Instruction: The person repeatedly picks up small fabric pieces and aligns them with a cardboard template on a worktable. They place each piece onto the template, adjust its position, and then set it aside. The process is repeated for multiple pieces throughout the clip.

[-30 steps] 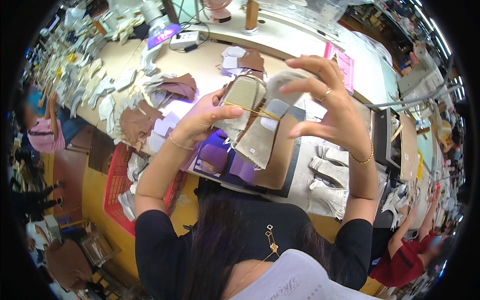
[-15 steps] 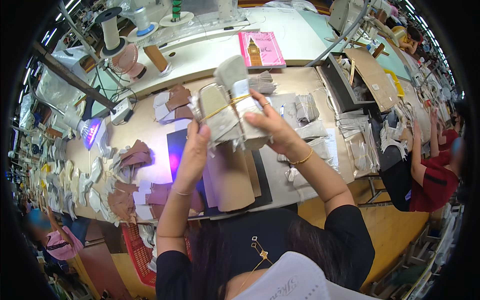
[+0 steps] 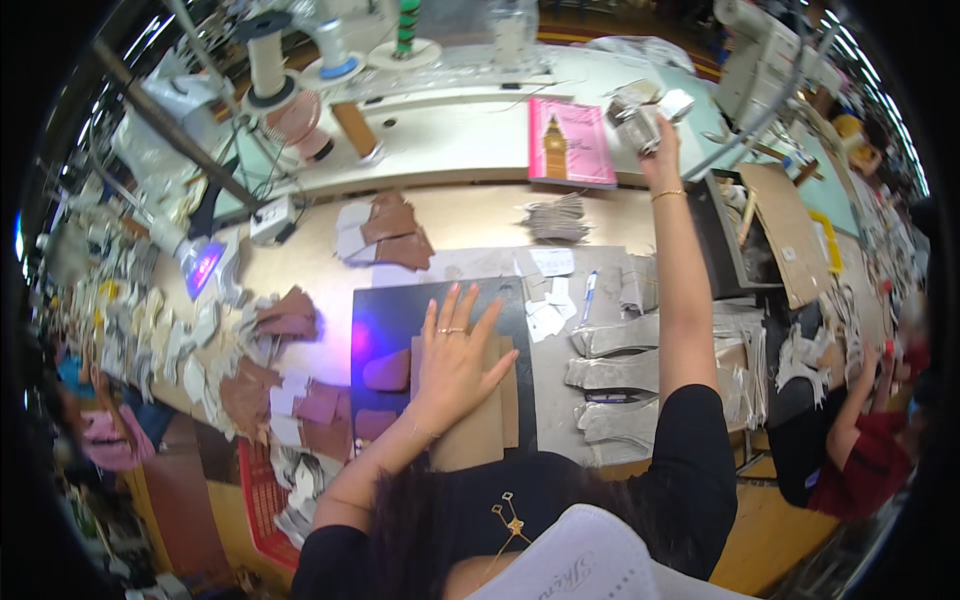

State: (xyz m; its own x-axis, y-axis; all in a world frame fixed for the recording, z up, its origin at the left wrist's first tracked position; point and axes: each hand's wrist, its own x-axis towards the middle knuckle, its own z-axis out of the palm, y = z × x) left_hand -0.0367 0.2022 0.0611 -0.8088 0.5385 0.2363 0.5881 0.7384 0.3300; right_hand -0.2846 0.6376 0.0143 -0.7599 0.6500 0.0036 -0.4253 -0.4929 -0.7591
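My left hand (image 3: pixel 458 355) lies flat with its fingers spread on brown card sheets (image 3: pixel 470 440), which rest on a black board (image 3: pixel 400 305). Reddish-brown cut pieces (image 3: pixel 388 371) lie on that board just left of the hand. At full reach toward the far right, my right hand (image 3: pixel 662 150) grips a bundle of grey cut pieces (image 3: pixel 636 128) over the white table, beside the pink book (image 3: pixel 575 145). Part of the bundle is blurred. Several grey stacks (image 3: pixel 615 375) lie below my right forearm, near a pen (image 3: pixel 588 295) and white paper slips (image 3: pixel 548 312).
A lit lamp (image 3: pixel 203 268) stands at the left beside brown and pale cut pieces (image 3: pixel 285 315). Thread spools (image 3: pixel 267 65) and a pink fan (image 3: pixel 298 120) stand at the back left. A dark open box (image 3: pixel 735 230) sits at the right. Co-workers (image 3: pixel 865 445) work on both sides.
The right hand has carried the grey bundle from the middle to the far right. My left hand has let go of it and come down flat on the card sheets.
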